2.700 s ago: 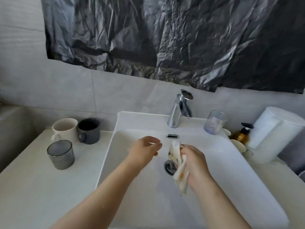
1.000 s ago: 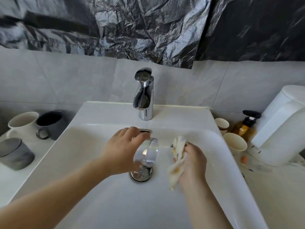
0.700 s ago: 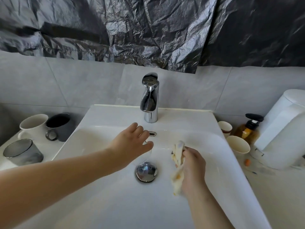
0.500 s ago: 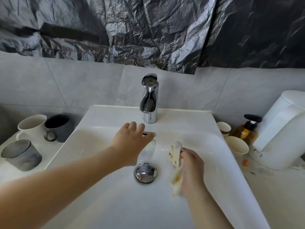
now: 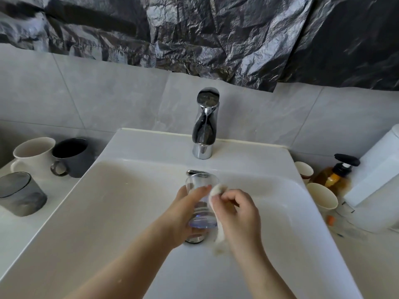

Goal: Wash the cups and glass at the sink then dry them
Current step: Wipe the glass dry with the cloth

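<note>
Far left of the fingers, on the surface (image 5: 19,231), a grey tumbler (image 5: 21,194), a white mug (image 5: 34,154) and a dark mug (image 5: 71,156) stand well apart from the work. The left hand (image 5: 183,214) curls its fingers round the clear, smooth glass (image 5: 201,203) over the sink (image 5: 121,201). Just right of them, the right hand (image 5: 239,212) pinches a soft pale cloth (image 5: 218,190) against the glass wall. Washing the glass looks to be in hand. Next probably comes wiping inside it, with a firm grip, since wet glass slips.

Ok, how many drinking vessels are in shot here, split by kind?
Mugs with handles: 2, white mug, dark mug
Grey tumbler: 1
Clear glass, in the left hand, right hand holding a cloth beside it: 1
Paper cups: 2
Total: 6
</note>
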Demonstrator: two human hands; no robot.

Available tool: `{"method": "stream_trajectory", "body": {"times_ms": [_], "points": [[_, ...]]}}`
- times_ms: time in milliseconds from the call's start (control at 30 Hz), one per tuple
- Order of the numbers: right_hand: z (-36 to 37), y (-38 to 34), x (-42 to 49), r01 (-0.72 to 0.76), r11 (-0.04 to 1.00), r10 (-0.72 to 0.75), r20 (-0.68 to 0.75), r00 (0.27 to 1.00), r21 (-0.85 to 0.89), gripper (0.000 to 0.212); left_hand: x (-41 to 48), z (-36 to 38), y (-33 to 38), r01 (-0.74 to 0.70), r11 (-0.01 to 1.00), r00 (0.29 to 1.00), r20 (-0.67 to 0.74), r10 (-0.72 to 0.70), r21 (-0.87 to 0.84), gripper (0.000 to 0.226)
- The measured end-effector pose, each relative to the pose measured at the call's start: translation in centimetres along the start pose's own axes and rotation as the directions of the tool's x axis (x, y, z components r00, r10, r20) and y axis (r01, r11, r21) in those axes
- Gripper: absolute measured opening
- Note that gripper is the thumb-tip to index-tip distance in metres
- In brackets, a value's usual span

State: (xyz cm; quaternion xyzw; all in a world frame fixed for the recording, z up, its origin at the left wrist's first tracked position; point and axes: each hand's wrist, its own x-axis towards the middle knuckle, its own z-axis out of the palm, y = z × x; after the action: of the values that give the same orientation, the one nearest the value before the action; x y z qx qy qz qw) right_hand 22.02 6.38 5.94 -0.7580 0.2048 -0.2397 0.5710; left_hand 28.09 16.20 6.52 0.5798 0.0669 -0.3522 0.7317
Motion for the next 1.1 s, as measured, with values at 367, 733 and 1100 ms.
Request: {"method": "stream_trajectory", "body": {"times_ms": [367,733,1100], "points": [[3.0,-2.7,0.8,-0.097,0.98,0.036,0.323,0.946,0.176,0.043,0.2,-1.2,0.7,-0.089,0.982,0.996,-0.003,0.09,-0.164,0.053],[1.8,-1.3,1.8,-0.181,0.868,0.148,0.108,0.983,0.461,0.026,-0.3,-0.6,0.0,-0.147,0.972,0.988,0.072,0.136,0.186,0.042],[2.1,-2.8,1.3,-0.211,0.879,0.166,0.14,0.976,0.427,0.04,-0.4,-0.5,0.3,-0.105,0.992,0.994,-0.032,0.107,0.065,0.04]]}}
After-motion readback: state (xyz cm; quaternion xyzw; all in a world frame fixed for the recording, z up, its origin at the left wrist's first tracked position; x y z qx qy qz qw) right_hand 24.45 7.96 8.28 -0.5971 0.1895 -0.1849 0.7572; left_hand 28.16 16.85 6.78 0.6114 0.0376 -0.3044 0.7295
